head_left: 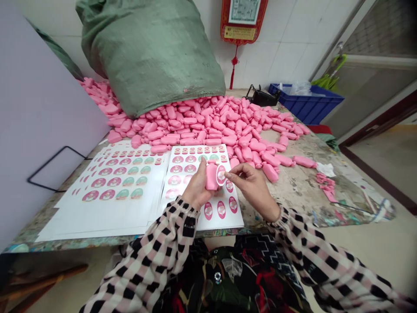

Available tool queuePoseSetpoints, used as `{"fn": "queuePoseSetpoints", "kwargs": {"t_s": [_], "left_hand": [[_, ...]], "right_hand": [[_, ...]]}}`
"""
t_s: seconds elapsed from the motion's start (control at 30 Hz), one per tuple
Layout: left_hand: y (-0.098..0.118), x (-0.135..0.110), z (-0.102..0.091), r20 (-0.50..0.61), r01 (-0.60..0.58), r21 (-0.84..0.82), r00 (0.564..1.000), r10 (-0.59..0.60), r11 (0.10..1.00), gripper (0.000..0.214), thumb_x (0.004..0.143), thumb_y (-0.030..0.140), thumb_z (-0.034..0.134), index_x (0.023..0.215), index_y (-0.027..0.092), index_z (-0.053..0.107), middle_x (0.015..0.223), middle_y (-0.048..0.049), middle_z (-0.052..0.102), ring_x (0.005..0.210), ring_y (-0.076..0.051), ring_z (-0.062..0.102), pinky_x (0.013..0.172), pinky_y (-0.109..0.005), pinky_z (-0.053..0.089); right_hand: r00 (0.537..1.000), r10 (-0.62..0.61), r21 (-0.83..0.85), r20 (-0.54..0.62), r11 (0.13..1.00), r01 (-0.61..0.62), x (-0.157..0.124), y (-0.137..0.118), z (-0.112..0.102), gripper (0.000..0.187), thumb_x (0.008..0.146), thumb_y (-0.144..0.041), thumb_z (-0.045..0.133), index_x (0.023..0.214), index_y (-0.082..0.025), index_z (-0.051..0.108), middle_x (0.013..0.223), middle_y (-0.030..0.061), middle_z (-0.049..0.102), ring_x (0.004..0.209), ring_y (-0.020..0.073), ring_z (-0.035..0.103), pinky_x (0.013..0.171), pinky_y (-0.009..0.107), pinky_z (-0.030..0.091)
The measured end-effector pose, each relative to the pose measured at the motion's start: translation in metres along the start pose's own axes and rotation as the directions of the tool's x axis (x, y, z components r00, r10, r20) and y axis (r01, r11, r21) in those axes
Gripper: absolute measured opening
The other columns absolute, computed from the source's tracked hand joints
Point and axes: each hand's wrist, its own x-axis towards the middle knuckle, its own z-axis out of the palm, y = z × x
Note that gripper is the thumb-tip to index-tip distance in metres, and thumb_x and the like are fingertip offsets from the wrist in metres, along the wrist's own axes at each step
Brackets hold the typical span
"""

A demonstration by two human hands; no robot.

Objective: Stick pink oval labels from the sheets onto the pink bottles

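Note:
My left hand (197,186) is wrapped round a small pink plastic bottle (211,176), held upright above a sheet of stickers (198,219). Between the thumb and forefinger of my right hand (252,187) is the edge of an oval pink-and-white sticker (221,174). That sticker overlaps the bottle's right side; I cannot tell how much of it touches. The sheet below carries rows of round, oval and small labels, partly hidden by my hands. To its left lie fanned sticker sheets (107,217) with pink and green labels.
A large heap of pink bottles (195,126) spills from a green sack (153,56) across the worn table (293,195). A blue crate (306,106) and a black object (262,96) stand at the back right. Pink-handled scissors (325,184) lie on the right.

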Motion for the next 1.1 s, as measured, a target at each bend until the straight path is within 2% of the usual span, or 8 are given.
{"fn": "queuePoseSetpoints", "kwargs": {"t_s": [0.2, 0.37, 0.7, 0.8, 1.03, 1.1], "left_hand": [[-0.008, -0.008, 0.005, 0.051, 0.008, -0.019, 0.999, -0.007, 1.0, 0.058, 0.077, 0.067, 0.037, 0.088, 0.014, 0.057, 0.059, -0.0006, 0.053, 0.047, -0.012, 0.053, 0.042, -0.023, 0.043], [-0.01, -0.008, 0.003, 0.068, 0.002, -0.03, 0.998, 0.0, 1.0, 0.05, 0.08, 0.061, 0.042, 0.087, 0.014, 0.057, 0.06, 0.0002, 0.052, 0.046, -0.011, 0.052, 0.041, -0.022, 0.043], [-0.012, -0.009, 0.004, 0.106, -0.024, -0.029, 0.994, 0.027, 0.999, 0.049, 0.077, 0.062, 0.045, 0.087, 0.016, 0.055, 0.066, 0.0, 0.054, 0.049, -0.011, 0.053, 0.041, -0.022, 0.042], [-0.014, -0.009, 0.005, 0.105, -0.046, -0.018, 0.993, 0.048, 0.999, 0.05, 0.077, 0.064, 0.044, 0.087, 0.016, 0.054, 0.064, 0.0004, 0.054, 0.048, -0.01, 0.052, 0.041, -0.021, 0.041], [-0.019, -0.011, 0.011, 0.059, -0.154, -0.02, 0.986, 0.155, 0.988, 0.058, 0.071, 0.074, 0.035, 0.071, 0.017, 0.047, 0.054, 0.0034, 0.046, 0.044, -0.008, 0.046, 0.042, -0.02, 0.039], [-0.018, -0.015, 0.012, 0.068, -0.173, -0.041, 0.982, 0.175, 0.984, 0.056, 0.072, 0.073, 0.037, 0.07, 0.017, 0.046, 0.055, 0.004, 0.045, 0.046, -0.008, 0.045, 0.043, -0.019, 0.039]], "right_hand": [[0.999, -0.012, -0.029, 0.038, 0.999, 0.013, -0.008, -0.002, 0.008, 0.021, 0.075, -0.04, 0.064, 0.073, -0.019, 0.06, 0.072, 0.0007, 0.062, 0.064, 0.013, 0.053, 0.059, 0.026, 0.041], [0.999, -0.018, -0.025, 0.052, 1.0, 0.019, -0.01, -0.006, 0.007, 0.021, 0.074, -0.04, 0.065, 0.073, -0.019, 0.06, 0.072, 0.0005, 0.063, 0.063, 0.0127, 0.054, 0.058, 0.026, 0.042], [0.998, 0.021, -0.038, 0.067, 0.999, -0.018, -0.012, -0.001, 0.01, 0.025, 0.074, -0.044, 0.064, 0.074, -0.019, 0.059, 0.073, 0.0004, 0.063, 0.056, 0.012, 0.055, 0.054, 0.026, 0.044], [0.997, 0.026, -0.058, 0.074, 0.998, -0.022, -0.012, 0.0, 0.01, 0.025, 0.075, -0.044, 0.062, 0.075, -0.02, 0.059, 0.075, 0.0011, 0.064, 0.058, 0.013, 0.057, 0.057, 0.027, 0.045], [0.999, 0.004, -0.158, 0.051, 0.987, 0.005, -0.015, 0.004, 0.011, 0.022, 0.076, -0.043, 0.06, 0.076, -0.021, 0.06, 0.075, 0.0022, 0.064, 0.072, 0.0173, 0.059, 0.063, 0.029, 0.045], [0.998, -0.006, -0.201, 0.056, 0.979, 0.017, -0.016, 0.005, 0.01, 0.022, 0.077, -0.044, 0.06, 0.076, -0.022, 0.06, 0.077, 0.0021, 0.064, 0.072, 0.0169, 0.058, 0.063, 0.029, 0.044]]}}
